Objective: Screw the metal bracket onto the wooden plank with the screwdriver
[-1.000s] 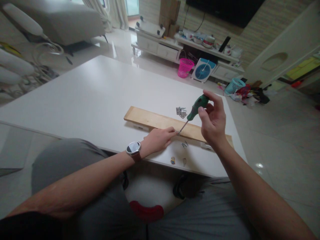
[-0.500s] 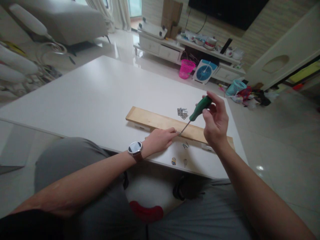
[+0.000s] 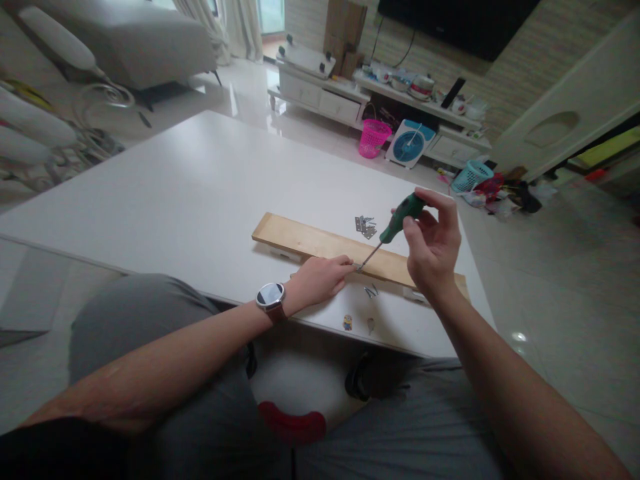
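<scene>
My right hand [image 3: 434,243] grips the green handle of a screwdriver [image 3: 397,219], which tilts down to the left. Its tip meets the near edge of a long wooden board [image 3: 305,239], beside the fingertips of my left hand [image 3: 325,279]. Those fingers are closed against the board's edge at a small metal piece, mostly hidden. Beyond the board lies a little pile of metal hinges and screws [image 3: 366,225]. On the near side are a few loose screws [image 3: 371,291], a yellow and blue cartoon figure [image 3: 347,323] and a small key-like metal piece [image 3: 371,325].
The board rests on low white blocks [image 3: 285,254] on a white table [image 3: 190,180]. The table's near edge runs just above my legs. Farther off, a pink basket [image 3: 374,138] and a blue fan [image 3: 409,143] stand before a white cabinet [image 3: 320,93].
The fingers of my right hand have shifted slightly around the screwdriver handle, and the handle has dipped a little. My left hand and the board stay in place.
</scene>
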Motion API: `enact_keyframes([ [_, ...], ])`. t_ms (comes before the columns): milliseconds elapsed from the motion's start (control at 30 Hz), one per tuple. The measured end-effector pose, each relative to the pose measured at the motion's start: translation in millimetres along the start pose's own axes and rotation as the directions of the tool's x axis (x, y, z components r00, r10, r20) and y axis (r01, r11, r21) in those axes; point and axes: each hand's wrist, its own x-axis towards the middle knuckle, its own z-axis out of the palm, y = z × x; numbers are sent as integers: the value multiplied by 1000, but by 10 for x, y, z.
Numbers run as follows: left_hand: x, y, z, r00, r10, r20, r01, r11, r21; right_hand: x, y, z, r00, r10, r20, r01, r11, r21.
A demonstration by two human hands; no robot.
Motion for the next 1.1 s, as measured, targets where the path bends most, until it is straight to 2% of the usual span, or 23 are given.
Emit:
enact_keyframes([
  [133,0,0,-3,1000,0,7,0,1000,-7,3,7,-14,999,-16,-28,13,995,-102],
  [300,7,2,-6,1000,1,14,-1,1000,6,2,-23,-19,1000,-24,19,26,996,-88],
  [500,5,7,-4,1000,-6,14,5,1000,12,11,-3,2,999,-26,-31,24,998,-60],
  [633,0,4,0,1000,0,4,0,1000,7,22,-20,-1,999,-29,-20,28,998,-54],
  [900,3,8,5,1000,-12,6,12,1000,-2,10,-47,-16,999,-42,-26,37,986,-164],
  [1100,3,7,2,1000,-9,19,9,1000,0,26,-47,-24,998,-56,-6,56,995,-80],
])
